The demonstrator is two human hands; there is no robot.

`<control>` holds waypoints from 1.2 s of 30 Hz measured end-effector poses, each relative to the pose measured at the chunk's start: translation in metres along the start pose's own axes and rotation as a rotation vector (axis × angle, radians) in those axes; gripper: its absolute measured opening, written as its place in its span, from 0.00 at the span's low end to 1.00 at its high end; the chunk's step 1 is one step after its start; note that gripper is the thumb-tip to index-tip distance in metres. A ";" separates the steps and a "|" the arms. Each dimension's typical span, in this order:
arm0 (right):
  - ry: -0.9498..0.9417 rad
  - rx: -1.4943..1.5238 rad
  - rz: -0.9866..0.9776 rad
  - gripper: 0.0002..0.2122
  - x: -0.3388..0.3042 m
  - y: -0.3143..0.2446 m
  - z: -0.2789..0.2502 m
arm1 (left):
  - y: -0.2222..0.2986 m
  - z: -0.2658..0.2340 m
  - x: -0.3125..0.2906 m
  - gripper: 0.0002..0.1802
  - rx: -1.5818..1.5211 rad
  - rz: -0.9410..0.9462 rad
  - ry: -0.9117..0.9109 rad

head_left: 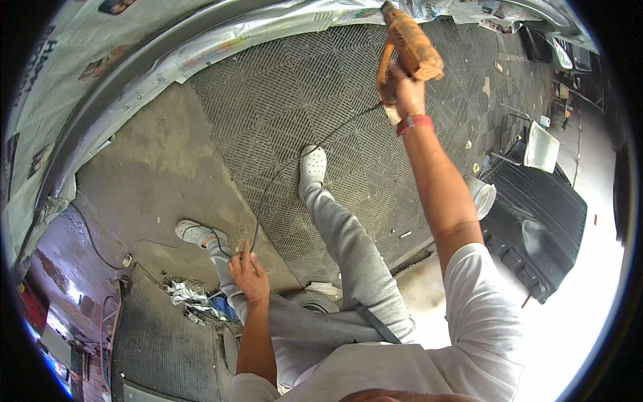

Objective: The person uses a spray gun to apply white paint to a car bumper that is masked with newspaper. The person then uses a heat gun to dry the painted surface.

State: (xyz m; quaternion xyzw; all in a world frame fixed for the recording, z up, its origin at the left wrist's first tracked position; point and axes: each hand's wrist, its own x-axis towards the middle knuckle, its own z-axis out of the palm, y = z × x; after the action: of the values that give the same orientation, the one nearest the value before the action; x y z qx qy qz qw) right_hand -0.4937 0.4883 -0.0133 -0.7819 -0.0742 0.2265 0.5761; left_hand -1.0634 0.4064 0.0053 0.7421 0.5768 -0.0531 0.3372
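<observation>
My right hand (404,92) is stretched out ahead, closed round the handle of an orange heat gun (416,48). Its dark nozzle points away from me, toward a surface masked with newspaper (328,15). From the handle a black power cord (281,171) hangs down and loops across to my left hand (249,276). There the cord bends sharply at the fingers, which hold it loosely with the index finger extended. Beyond the hand, the cord runs left over the floor toward a small light connector (127,260).
Newspaper-covered bodywork (60,100) curves along the left and far side. I stand across bare concrete (157,134) and black grid matting (268,87). To the right are a white bucket (482,195), a large black plastic part (536,228) and a chair (541,147). Crumpled wrapping (191,298) lies lower left.
</observation>
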 end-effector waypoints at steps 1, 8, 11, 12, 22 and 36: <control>0.009 -0.002 -0.038 0.17 0.017 -0.002 -0.013 | 0.012 0.002 0.006 0.21 -0.021 0.010 0.028; 0.281 0.078 -0.100 0.16 0.108 -0.051 -0.070 | 0.071 -0.009 0.023 0.19 -0.074 0.057 0.088; 0.277 0.092 -0.197 0.15 0.110 -0.062 -0.063 | 0.066 -0.022 0.013 0.19 -0.065 0.033 0.046; 0.252 0.090 -0.222 0.14 0.108 -0.062 -0.062 | 0.062 -0.028 0.009 0.19 -0.068 0.018 0.025; -0.213 -0.201 -0.069 0.12 -0.113 -0.071 0.122 | -0.071 -0.103 -0.056 0.18 -0.108 -0.263 0.110; -0.580 -0.330 -0.108 0.17 -0.445 -0.025 0.493 | -0.329 -0.178 -0.169 0.20 -0.367 -0.810 0.280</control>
State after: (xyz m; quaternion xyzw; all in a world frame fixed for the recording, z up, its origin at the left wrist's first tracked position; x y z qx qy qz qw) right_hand -1.1014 0.7560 0.0142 -0.7625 -0.3121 0.3935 0.4078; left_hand -1.4672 0.4029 0.0760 0.3851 0.8600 0.0232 0.3341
